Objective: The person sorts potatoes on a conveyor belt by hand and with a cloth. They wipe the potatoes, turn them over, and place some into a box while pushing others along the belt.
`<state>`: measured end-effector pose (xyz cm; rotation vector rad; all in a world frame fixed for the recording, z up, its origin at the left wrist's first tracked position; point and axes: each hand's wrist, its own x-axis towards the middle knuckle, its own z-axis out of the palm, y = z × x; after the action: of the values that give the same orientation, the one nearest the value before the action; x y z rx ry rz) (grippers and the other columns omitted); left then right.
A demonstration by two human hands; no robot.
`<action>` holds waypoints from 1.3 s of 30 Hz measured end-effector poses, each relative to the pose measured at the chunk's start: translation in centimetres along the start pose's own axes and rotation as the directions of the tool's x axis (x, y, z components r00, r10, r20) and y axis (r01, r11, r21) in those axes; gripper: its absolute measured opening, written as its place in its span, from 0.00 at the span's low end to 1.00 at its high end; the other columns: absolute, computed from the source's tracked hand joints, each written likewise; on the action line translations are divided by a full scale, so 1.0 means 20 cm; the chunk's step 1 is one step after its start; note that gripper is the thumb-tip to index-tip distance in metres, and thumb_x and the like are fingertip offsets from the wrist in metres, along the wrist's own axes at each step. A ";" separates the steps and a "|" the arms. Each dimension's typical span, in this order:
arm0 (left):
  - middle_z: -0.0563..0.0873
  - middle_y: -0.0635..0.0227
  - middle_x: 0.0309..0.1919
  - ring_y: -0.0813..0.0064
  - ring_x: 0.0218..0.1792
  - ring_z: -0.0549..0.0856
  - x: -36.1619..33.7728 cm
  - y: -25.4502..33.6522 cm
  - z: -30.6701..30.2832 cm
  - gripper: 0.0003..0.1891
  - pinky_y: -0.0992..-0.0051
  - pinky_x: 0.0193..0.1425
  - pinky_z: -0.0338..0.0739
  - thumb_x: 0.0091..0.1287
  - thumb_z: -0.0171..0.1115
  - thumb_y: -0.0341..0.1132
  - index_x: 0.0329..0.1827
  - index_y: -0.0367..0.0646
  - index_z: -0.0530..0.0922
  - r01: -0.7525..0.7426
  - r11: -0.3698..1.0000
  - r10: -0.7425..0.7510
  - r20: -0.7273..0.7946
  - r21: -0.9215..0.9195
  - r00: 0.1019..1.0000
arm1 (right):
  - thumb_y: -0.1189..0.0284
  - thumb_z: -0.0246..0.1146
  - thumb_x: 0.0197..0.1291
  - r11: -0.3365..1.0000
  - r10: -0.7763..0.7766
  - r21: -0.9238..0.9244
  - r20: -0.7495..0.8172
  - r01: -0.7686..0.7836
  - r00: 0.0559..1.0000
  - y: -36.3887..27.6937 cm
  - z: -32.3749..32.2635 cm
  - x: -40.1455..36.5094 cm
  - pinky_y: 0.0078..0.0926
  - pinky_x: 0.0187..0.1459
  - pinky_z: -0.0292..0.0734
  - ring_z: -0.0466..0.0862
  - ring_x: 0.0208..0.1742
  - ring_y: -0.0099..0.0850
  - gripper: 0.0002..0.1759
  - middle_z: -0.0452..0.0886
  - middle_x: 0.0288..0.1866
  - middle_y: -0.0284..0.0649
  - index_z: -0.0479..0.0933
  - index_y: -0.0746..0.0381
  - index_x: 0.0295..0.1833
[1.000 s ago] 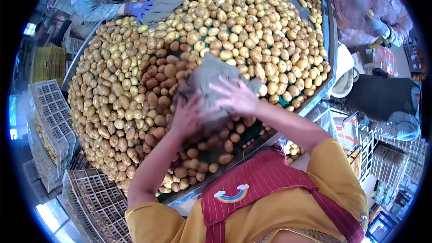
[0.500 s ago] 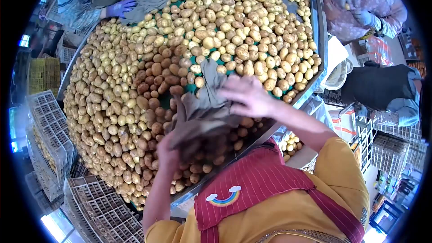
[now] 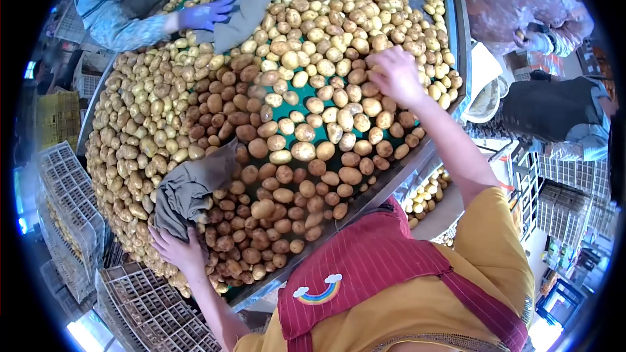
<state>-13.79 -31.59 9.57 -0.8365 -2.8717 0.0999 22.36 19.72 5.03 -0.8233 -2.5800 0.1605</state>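
Observation:
Potatoes [image 3: 303, 151] cover the wide table, some yellow and clean, others browner. My left hand [image 3: 177, 252] is at the lower left of the pile, at the near end of a crumpled grey-brown cloth [image 3: 186, 195]. The cloth passes between its thumb and fingers and lies over the potatoes. My right hand [image 3: 396, 77] reaches over potatoes at the right side, palm down, fingers bent and apart. No potato shows in its grasp, though the fingertips are partly blurred.
Across the table, a co-worker's purple gloves [image 3: 207, 14] rest on another grey cloth [image 3: 251, 10]. Plastic crates [image 3: 153, 309] stand at the lower left. The table's metal rim [image 3: 391, 186] runs before me. Another person [image 3: 521, 0] stands at the right, near a white bucket [image 3: 486, 101].
The cloth has moved from the middle to the lower left with my left hand. My right hand has left it and moved right and farther out. The co-worker's cloth has shifted right.

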 end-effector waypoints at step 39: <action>0.82 0.57 0.52 0.56 0.44 0.88 0.20 1.84 0.41 0.10 0.59 0.49 0.83 0.69 0.63 0.31 0.50 0.38 0.82 -0.566 0.730 0.635 0.074 -0.383 0.769 | 0.74 0.67 0.58 0.438 0.897 -0.382 0.116 -0.814 0.428 -0.04 -0.85 -2.52 0.42 0.64 0.76 0.82 0.59 0.52 0.23 0.80 0.57 0.49 0.79 0.61 0.61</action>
<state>0.98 1.41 -1.80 -1.9227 -2.6853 -0.2715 66.28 -10.22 2.42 -2.3885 -2.1297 0.2469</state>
